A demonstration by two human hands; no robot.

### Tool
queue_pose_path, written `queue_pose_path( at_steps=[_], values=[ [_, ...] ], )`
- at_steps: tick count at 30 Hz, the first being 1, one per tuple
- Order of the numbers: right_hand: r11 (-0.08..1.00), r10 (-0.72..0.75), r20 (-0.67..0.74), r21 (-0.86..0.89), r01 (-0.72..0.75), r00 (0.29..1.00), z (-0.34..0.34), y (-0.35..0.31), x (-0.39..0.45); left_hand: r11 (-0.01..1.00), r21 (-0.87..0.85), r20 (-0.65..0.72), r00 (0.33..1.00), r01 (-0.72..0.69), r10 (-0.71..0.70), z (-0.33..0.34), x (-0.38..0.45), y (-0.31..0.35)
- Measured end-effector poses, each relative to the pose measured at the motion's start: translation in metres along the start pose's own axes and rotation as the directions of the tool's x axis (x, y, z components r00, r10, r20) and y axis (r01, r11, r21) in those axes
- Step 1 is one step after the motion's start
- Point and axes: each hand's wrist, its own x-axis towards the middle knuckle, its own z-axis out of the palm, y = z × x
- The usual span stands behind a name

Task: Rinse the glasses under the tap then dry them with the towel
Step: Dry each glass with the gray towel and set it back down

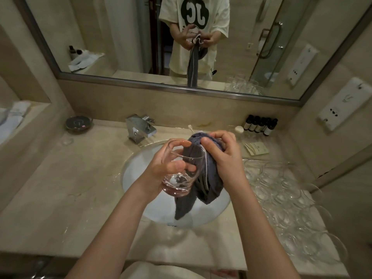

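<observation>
Fingers [186, 168] of the left hand [161, 168] curl round the wall of a clear glass [180, 174], thumb across the near side, while the right hand [221, 156] pinches a bunched grey towel [209, 178] and feeds part of it into the glass's mouth; both hands are closed on what they hold, above the white sink [136, 168] set in the beige marble counter [70, 188]. Across the far wall runs a wide mirror [120, 47], and below it at the far left of the basin stands the chrome tap [141, 127]. On the right of the counter a crowd of upturned glasses [285, 198] reaches from mid-counter to the near edge; whether they are rinsed or dried I cannot tell. At the far right stands a row of small dark bottles [259, 124], at the far left a small round dish [79, 123]. The held glass is a stemless tumbler with a thick base and thin rim, tilted with its mouth to the far right. It probably feels light but is wet, slick and fragile, so a full wrap round the lower wall seems safest, with no pressure on the rim; the towel is soft and limp, easily pushed inside
</observation>
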Motion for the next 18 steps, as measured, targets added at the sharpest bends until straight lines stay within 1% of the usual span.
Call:
queue_pose_path(
  at_steps=[3,5,8,10,11,12,14,15,17,18],
  values=[
    [0.996,0.075,-0.060,0.049,-0.072,0.995,0.000,0.003,-0.004,1.000,-0.026,-0.016,1.000,-0.012,0.012,0.004,0.001,0.002],
    [0.991,0.103,-0.076,0.091,-0.097,0.992,0.001,0.003,-0.006,0.999,-0.042,-0.047,0.999,-0.024,0.022,0.008,0.001,0.003],
    [0.975,0.109,-0.062,0.201,-0.095,0.992,-0.001,0.001,-0.011,0.999,-0.039,-0.079,0.996,-0.035,0.031,0.008,0.002,0.003],
    [0.971,0.100,-0.037,0.220,-0.089,0.994,-0.005,0.006,-0.017,0.997,-0.074,-0.100,0.994,-0.038,0.031,0.005,0.003,0.002],
    [0.970,0.125,-0.031,0.216,-0.115,0.992,-0.007,0.014,-0.022,0.995,-0.095,-0.116,0.993,-0.040,0.029,0.004,0.003,0.002],
    [0.960,0.182,-0.026,0.221,-0.172,0.983,-0.008,0.023,-0.030,0.993,-0.111,-0.129,0.991,-0.037,0.022,0.003,0.003,0.002],
    [0.900,0.349,0.008,0.276,-0.337,0.937,-0.005,0.043,-0.051,0.991,-0.127,-0.132,0.991,-0.036,0.019,0.001,0.004,0.002],
    [0.846,0.425,0.049,0.335,-0.416,0.904,0.000,0.050,-0.061,0.991,-0.128,-0.127,0.992,-0.035,0.019,0.000,0.005,0.002],
    [0.684,0.534,0.124,0.519,-0.514,0.836,0.011,0.058,-0.072,0.991,-0.134,-0.119,0.993,-0.026,0.010,-0.001,0.005,0.002],
    [0.603,0.561,0.137,0.608,-0.516,0.817,0.015,0.058,-0.073,0.990,-0.140,-0.120,0.993,-0.020,0.003,-0.001,0.005,0.002]
  ],
)
